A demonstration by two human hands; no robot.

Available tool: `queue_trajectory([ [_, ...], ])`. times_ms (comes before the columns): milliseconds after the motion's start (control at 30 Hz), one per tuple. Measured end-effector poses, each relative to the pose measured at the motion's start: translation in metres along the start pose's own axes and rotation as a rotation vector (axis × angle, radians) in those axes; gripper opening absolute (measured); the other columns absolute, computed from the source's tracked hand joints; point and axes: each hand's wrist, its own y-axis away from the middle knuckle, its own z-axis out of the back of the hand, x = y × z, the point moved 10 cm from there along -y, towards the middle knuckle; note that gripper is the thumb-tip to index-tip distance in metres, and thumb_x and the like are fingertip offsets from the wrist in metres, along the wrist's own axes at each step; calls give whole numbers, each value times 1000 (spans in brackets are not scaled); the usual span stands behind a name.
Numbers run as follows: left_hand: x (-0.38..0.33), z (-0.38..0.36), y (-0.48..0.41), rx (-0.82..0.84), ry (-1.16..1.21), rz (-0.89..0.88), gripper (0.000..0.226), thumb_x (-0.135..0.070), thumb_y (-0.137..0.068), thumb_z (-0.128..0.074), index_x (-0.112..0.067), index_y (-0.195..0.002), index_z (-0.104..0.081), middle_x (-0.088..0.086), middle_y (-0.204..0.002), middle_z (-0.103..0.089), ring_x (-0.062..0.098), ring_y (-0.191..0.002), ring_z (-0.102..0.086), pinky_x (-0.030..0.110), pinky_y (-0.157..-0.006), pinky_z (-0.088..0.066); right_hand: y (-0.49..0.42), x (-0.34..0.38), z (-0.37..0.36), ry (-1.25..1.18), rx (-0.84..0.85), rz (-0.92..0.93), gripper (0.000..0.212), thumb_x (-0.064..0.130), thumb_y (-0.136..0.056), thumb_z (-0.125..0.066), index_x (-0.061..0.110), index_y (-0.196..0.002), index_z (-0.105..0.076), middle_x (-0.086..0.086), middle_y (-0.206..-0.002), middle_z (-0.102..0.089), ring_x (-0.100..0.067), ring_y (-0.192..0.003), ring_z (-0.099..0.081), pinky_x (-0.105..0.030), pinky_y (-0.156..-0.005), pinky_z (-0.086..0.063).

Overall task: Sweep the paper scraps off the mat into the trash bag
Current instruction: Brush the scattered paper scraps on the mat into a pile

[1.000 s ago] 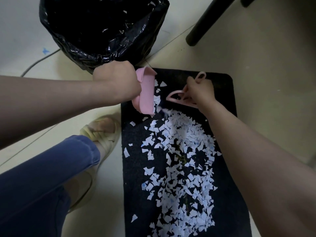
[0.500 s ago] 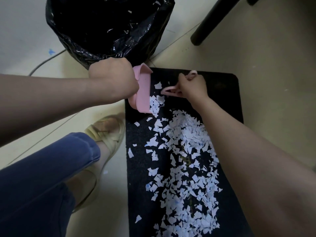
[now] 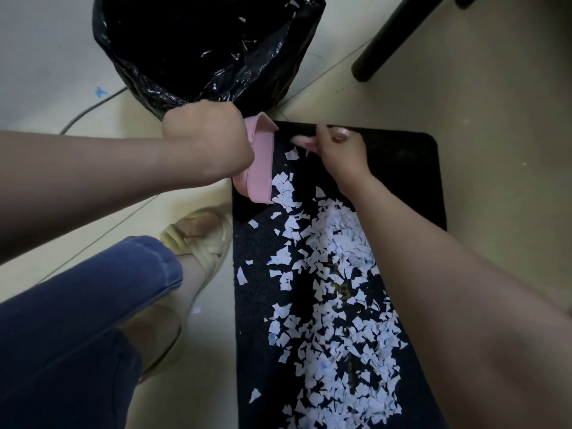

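Our left hand (image 3: 207,140) is curled into a fist round the back of a pink dustpan (image 3: 258,164), whose handle is hidden under the fingers. The pan stands tilted on the mat's (image 3: 402,181) left edge, near the corner at 11 o'clock, with its open side turned toward 3 o'clock. Our right hand (image 3: 339,153) is at the mat's 12 o'clock edge, just beside the pan. Its fingers are curled round a pink tool (image 3: 301,143) that is blurred and mostly covered, so we cannot tell its shape. The paper scraps (image 3: 325,289) are still on the dark mat. They lie in a thick white band from the pan's lower lip, which a few pieces touch, down toward 6 o'clock, and our right forearm crosses part of it. Single scraps sit apart near the mat's 9 o'clock edge. The 1 to 3 o'clock part of the mat shows only dark pile. The black trash bag (image 3: 210,51) stands open on the floor (image 3: 495,103) at 11 o'clock from the mat, close behind our left hand, and we see small pale flecks inside it. A dark furniture leg (image 3: 393,35) slants in at 1 o'clock. A thin cable (image 3: 89,109) runs along the floor at 10 o'clock. At 8 o'clock we see a bent knee in blue jeans (image 3: 93,305) and a pale sandal (image 3: 198,236) beside the mat's edge.
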Motion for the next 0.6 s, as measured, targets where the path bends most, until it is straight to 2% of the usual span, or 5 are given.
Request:
queue_trajectory([
  [100, -3, 1, 0, 11, 5, 4, 6, -16, -74, -54, -13, -69, -55, 5, -62, -46, 21, -52, -40, 21, -48, -24, 4, -10, 4, 50, 35, -20, 36, 26, -89, -48, 9, -57, -43, -16, -72, -70, -27, -68, -70, -42, -69, -56],
  [200, -8, 5, 2, 7, 13, -13, 7, -16, -75, -54, -13, -68, -53, 5, -61, -45, 20, -52, -39, 23, -50, -28, 6, -5, 31, 166, -96, -1, 42, 38, -78, -48, 4, -53, -54, -15, -61, -66, -36, -65, -67, -51, -67, -58],
  [267, -12, 8, 3, -1, 15, -32, 6, -16, -75, -54, -13, -70, -54, 5, -62, -45, 21, -53, -40, 25, -53, -29, 13, 1, 44, -21, -196, -17, 40, 38, -85, -53, 15, -52, -55, -8, -58, -62, -27, -60, -68, -46, -64, -59],
  [400, -8, 9, 3, -4, -1, -29, 6, -16, -76, -54, -12, -74, -58, 5, -61, -45, 21, -52, -40, 24, -51, -27, 15, -13, 58, -459, -383, -199, 48, 43, -99, -45, 5, -81, -67, -6, -76, -68, -18, -67, -66, -24, -43, -49],
  [600, -5, 9, 2, 3, -23, -22, 6, -16, -76, -54, -13, -76, -59, 5, -61, -42, 27, -67, -47, 29, -61, -34, 9, -23, 22, -868, -290, -424, 67, 70, -92, -29, 17, -79, -68, -5, -101, -63, -21, -85, -60, -21, -51, -45],
])
